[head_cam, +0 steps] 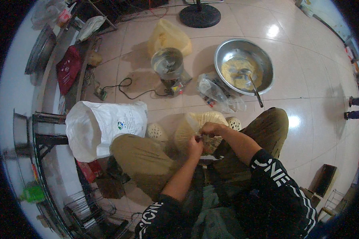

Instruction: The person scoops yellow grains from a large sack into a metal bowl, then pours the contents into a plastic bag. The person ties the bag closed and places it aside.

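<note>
Between my knees, a clear plastic bag (211, 118) bulges with pale yellow, grainy material. Both hands meet at its gathered top. My left hand (195, 145) pinches the bag's neck from the near side, its fingertips close together. Across from it, my right hand (212, 129) is closed on the bag's plastic. The fingers partly hide the neck, so I cannot tell whether it is tied. Beyond the bag, a crumpled clear plastic bag (218, 92) lies on the floor. A steel basin (267, 59) beside it holds yellowish meal (233, 67) and a metal ladle (255, 89).
A grinder-like machine with a clear round hopper (167, 64) trails a power cord (134, 97). Behind it stands another filled yellow bag (170, 35). An open white woven sack (119, 128) is by my left knee. A round black stand base (199, 16) sits farther off.
</note>
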A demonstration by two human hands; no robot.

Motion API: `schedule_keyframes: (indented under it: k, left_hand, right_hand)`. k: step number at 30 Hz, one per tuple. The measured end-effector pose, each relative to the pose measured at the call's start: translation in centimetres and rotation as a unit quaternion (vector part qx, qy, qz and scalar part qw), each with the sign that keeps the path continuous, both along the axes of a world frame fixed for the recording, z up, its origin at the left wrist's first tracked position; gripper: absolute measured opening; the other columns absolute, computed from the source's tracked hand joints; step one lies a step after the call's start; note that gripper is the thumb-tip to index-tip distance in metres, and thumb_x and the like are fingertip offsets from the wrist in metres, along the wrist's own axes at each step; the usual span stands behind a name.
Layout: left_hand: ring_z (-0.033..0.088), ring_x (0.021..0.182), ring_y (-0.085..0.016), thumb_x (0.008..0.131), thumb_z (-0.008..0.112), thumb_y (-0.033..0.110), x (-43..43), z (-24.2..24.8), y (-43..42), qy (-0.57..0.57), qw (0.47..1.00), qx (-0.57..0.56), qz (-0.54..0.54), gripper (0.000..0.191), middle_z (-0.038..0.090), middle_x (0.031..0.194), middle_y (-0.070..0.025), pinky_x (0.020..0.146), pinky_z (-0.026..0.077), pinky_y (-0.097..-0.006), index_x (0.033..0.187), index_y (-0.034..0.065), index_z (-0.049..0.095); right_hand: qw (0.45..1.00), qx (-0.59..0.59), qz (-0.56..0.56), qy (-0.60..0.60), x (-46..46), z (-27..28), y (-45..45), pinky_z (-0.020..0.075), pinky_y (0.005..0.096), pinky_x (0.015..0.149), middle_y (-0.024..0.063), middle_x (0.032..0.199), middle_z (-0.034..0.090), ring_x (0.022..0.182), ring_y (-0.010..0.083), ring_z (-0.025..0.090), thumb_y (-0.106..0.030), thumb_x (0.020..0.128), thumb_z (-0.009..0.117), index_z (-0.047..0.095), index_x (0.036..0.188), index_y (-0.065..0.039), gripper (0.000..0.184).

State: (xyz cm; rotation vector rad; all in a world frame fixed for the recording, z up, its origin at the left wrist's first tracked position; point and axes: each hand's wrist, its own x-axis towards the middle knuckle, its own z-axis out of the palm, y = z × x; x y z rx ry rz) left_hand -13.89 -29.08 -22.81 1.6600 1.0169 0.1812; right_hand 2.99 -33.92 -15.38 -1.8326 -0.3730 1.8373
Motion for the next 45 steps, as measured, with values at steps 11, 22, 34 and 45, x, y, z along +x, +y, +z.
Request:
schedule_keyframes:
  k: [11, 22, 34, 45]
  left_hand:
    - [0.061, 0.069, -0.033, 0.075, 0.068, 0.014, 1.7, 6.1, -0.9, -0.001, 0.992, 0.113, -0.061, 0.019, 0.062, 0.073, -0.0179, 0.062, 0.045, -0.0406, 0.080, -0.0029, 0.059]
    - [0.061, 0.072, -0.035, 0.080, 0.062, 0.015, 1.3, 5.9, -0.6, 0.038, 0.991, 0.110, -0.073, 0.019, 0.063, 0.077, -0.0187, 0.065, 0.046, -0.0413, 0.083, -0.0035, 0.061]
    - [0.062, 0.077, -0.035, 0.080, 0.065, 0.018, 0.8, 4.7, -0.4, 0.109, 0.991, 0.079, 0.018, 0.023, 0.063, 0.082, -0.0195, 0.065, 0.047, -0.0422, 0.089, -0.0026, 0.061]
    - [0.063, 0.071, -0.034, 0.079, 0.067, 0.025, 0.5, 0.7, -0.6, 0.023, 0.997, 0.076, 0.015, 0.028, 0.064, 0.074, -0.0182, 0.063, 0.048, -0.0418, 0.080, -0.0025, 0.064]
  right_hand:
    - [0.772, 0.416, 0.326, -0.353, 2.0, -10.2, -2.3, 0.0420, 0.0331, 0.050, 0.0062, 0.064, 0.058, 0.053, 0.0195, 0.052, -0.013, 0.071, 0.063, 0.066, 0.081, -0.006, 0.013]
    - [0.692, 0.416, 0.401, -0.432, 1.8, -5.7, -1.6, 0.0441, 0.0364, 0.050, 0.0103, 0.065, 0.063, 0.053, 0.0234, 0.057, -0.015, 0.073, 0.061, 0.068, 0.083, -0.003, 0.017]
    - [0.876, 0.284, 0.288, -0.264, -0.2, -1.5, -0.1, 0.0372, 0.0331, 0.042, 0.0066, 0.054, 0.050, 0.046, 0.0157, 0.047, -0.016, 0.075, 0.058, 0.066, 0.073, -0.002, 0.017]
    - [0.775, 0.338, 0.378, -0.378, 0.6, -1.8, -0.6, 0.0454, 0.0321, 0.055, 0.0078, 0.072, 0.063, 0.060, 0.0195, 0.056, -0.016, 0.075, 0.060, 0.070, 0.087, -0.006, 0.018]
